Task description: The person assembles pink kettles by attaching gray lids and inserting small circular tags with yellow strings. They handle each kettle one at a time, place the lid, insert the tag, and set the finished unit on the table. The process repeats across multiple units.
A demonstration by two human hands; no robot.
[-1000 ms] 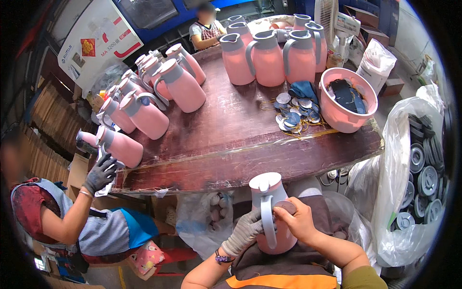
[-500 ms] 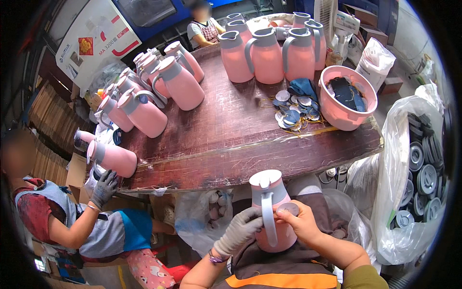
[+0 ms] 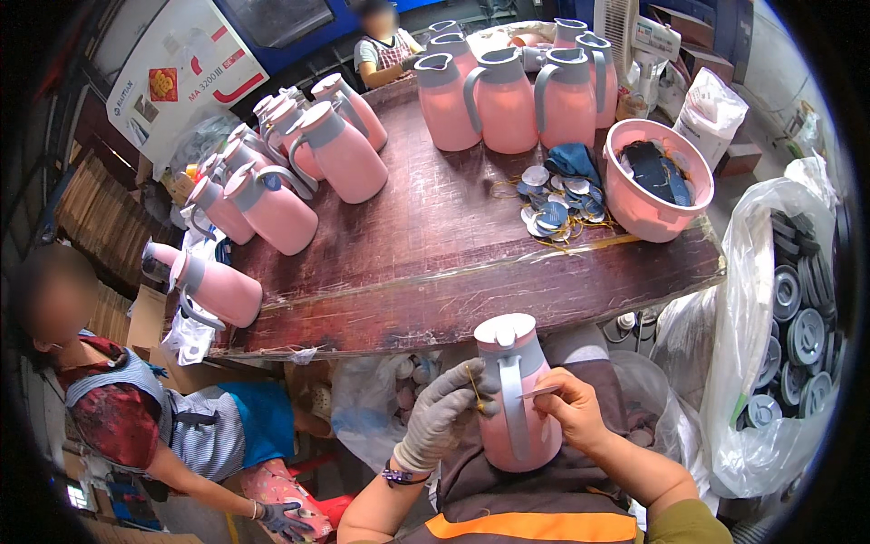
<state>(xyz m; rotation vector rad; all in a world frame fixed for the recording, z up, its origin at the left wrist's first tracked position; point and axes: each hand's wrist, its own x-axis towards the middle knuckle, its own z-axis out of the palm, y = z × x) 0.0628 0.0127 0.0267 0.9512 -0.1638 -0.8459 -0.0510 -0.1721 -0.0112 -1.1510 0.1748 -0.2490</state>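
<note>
A pink thermos jug [image 3: 542, 442] with a grey handle and a white lid stands upright on my lap. My left hand [image 3: 435, 419], in a pale grey glove, is to the left of the handle with a thin yellow string [image 3: 475, 385] pinched in its fingers. On the other side of the handle, my bare right hand [image 3: 577, 410] pinches a small tag [image 3: 541, 392] seen nearly edge-on. Whether string and tag are joined behind the handle cannot be made out.
A dark red table [image 3: 408, 231] spans ahead, with pink jugs [image 3: 507, 104] standing in groups. A pile of tags [image 3: 555, 208] lies beside a pink bucket [image 3: 657, 204]. One co-worker [image 3: 195, 422] sits at left, another [image 3: 384, 54] behind the table. At right, a bag [image 3: 734, 453] holds grey lids.
My left hand has come away from the handle, drawing the yellow string leftward. My right hand has turned the tag edge-on. The left co-worker's gloved hand dropped from the table to the lap.
</note>
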